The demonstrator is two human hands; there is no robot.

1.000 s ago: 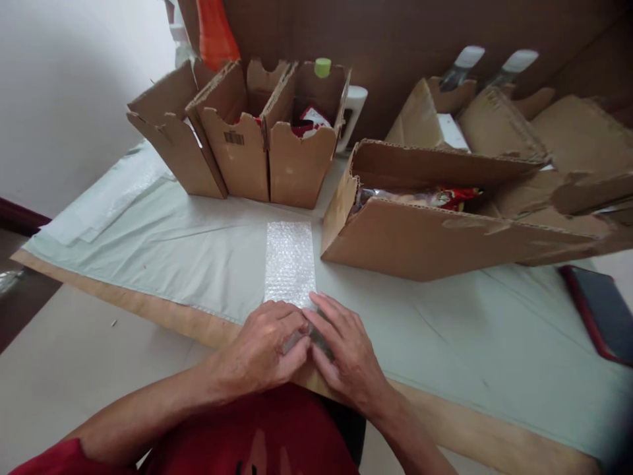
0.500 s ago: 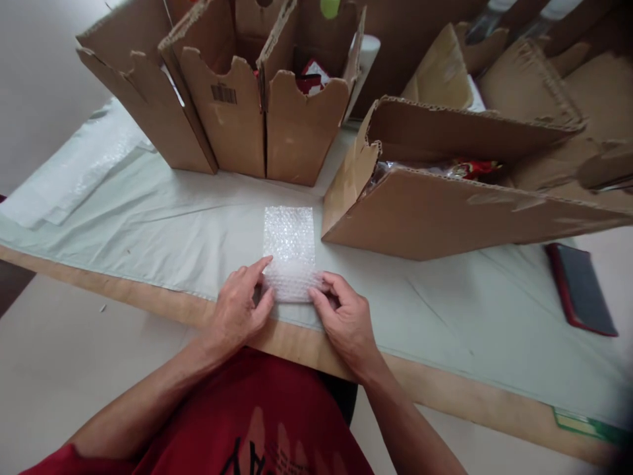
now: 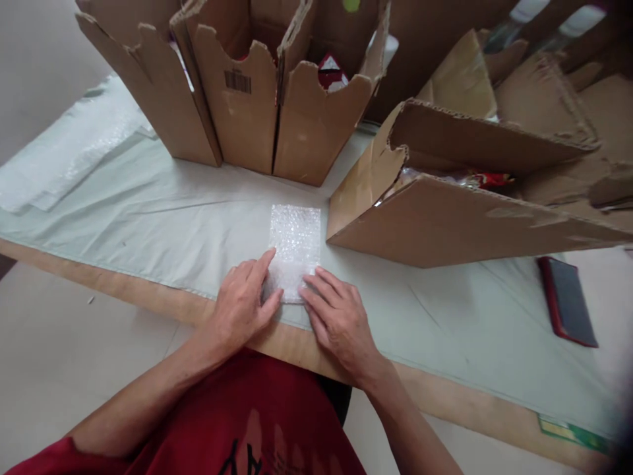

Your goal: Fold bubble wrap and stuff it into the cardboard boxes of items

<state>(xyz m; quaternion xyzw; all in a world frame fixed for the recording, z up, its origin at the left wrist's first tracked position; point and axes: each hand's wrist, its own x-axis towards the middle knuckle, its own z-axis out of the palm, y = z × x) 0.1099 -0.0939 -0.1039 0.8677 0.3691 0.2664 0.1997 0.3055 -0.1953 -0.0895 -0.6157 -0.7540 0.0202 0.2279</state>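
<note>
A small sheet of bubble wrap point(image 3: 295, 231) lies on the cloth near the table's front edge, its lower part folded over. At its left edge my left hand point(image 3: 244, 293) rests with index finger and thumb spread apart, their tips touching the wrap. My right hand point(image 3: 341, 316) lies over the lower right corner, fingers stretched out and pressing on the folded part. Whatever may be inside the fold cannot be made out.
Cardboard bins point(image 3: 242, 112) stand behind the wrap, and a long cardboard box point(image 3: 445, 224) with packets stands to the right. A pile of bubble wrap sheets point(image 3: 74, 145) lies far left. A dark phone in a red case point(image 3: 568, 303) is at the right.
My right hand has gone from holding the wrap's edge between thumb and fingers to lying flatter over the fold. The folded part looks flatter. The camera view has shifted slightly.
</note>
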